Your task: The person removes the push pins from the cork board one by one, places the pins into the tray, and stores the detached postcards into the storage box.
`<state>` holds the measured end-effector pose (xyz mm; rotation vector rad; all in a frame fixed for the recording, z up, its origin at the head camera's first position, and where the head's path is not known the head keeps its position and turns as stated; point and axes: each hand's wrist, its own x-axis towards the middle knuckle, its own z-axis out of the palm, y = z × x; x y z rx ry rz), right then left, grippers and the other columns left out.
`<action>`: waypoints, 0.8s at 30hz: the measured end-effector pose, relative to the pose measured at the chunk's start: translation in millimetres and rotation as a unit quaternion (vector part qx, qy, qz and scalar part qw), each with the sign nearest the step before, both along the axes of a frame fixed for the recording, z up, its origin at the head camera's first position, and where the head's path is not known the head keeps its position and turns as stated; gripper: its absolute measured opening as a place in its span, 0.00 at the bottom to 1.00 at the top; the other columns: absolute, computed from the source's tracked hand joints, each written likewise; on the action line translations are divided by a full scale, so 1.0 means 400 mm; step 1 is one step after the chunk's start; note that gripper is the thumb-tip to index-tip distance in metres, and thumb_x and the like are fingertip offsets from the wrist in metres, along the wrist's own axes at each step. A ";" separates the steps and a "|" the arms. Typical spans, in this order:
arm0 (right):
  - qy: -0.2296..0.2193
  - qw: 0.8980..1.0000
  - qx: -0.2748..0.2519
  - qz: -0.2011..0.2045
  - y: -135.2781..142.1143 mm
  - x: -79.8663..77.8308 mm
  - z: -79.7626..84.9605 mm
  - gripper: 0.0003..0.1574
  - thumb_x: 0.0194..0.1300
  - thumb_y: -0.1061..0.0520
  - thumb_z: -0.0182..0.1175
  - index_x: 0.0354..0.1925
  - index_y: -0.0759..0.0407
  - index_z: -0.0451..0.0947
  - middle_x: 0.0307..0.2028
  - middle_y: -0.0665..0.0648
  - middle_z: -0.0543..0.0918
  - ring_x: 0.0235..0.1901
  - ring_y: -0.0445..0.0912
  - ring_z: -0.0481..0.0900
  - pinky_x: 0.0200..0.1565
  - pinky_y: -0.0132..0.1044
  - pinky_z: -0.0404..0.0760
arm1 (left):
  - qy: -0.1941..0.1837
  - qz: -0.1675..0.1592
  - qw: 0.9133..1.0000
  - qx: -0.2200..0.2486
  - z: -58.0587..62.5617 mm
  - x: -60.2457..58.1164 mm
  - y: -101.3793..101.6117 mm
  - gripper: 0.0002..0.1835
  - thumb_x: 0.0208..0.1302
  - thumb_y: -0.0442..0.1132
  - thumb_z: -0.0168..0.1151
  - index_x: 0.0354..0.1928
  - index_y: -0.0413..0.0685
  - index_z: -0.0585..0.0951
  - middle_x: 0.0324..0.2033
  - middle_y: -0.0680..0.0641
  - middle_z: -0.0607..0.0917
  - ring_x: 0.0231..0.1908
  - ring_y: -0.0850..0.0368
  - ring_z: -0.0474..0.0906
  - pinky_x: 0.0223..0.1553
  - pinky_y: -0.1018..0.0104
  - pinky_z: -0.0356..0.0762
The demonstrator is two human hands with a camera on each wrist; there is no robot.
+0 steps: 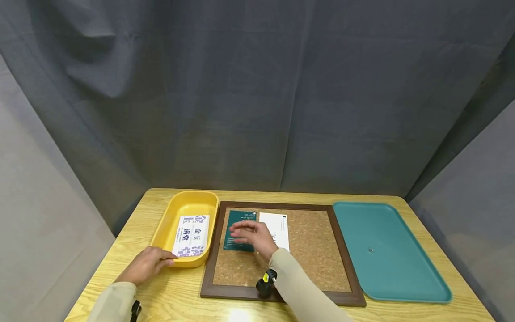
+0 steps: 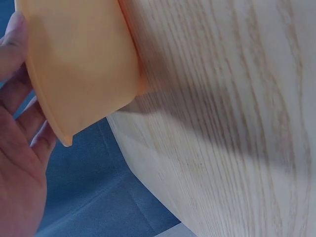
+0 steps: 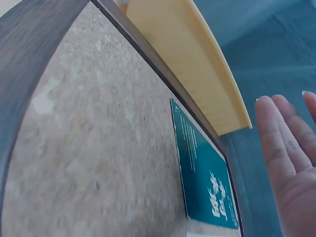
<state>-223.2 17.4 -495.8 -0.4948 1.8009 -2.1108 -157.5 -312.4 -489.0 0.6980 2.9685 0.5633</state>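
Note:
My left hand point(image 1: 149, 264) holds the near left corner of a yellow plastic bin point(image 1: 162, 230), its fingers at the rim point(image 2: 49, 118). Inside the bin lies a white card point(image 1: 191, 236) with purple and dark Chinese characters. My right hand point(image 1: 253, 237) hovers over a framed cork board point(image 1: 318, 255), palm turned to the left, fingers extended and holding nothing. Below it is a dark green card point(image 1: 231, 237) with white print, partly covered by the hand. To its right on the cork is a white card point(image 1: 281, 223), with a dark dot at its top right corner.
A teal tray point(image 1: 394, 268) stands right of the cork board with a small shiny metal piece point(image 1: 371, 250) on it. All of this is on a light wooden table point(image 1: 177, 299). Dark grey curtains point(image 1: 241, 112) hang behind the table.

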 end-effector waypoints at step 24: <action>0.022 0.983 0.098 -0.154 0.212 -0.011 -0.029 0.16 0.63 0.67 0.62 0.50 0.68 0.80 0.51 0.70 0.80 0.49 0.52 0.82 0.48 0.37 0.82 | 0.175 0.006 0.983 0.053 0.009 0.030 0.189 0.25 0.54 0.53 0.70 0.55 0.55 0.82 0.52 0.52 0.81 0.53 0.52 0.75 0.56 0.47 0.69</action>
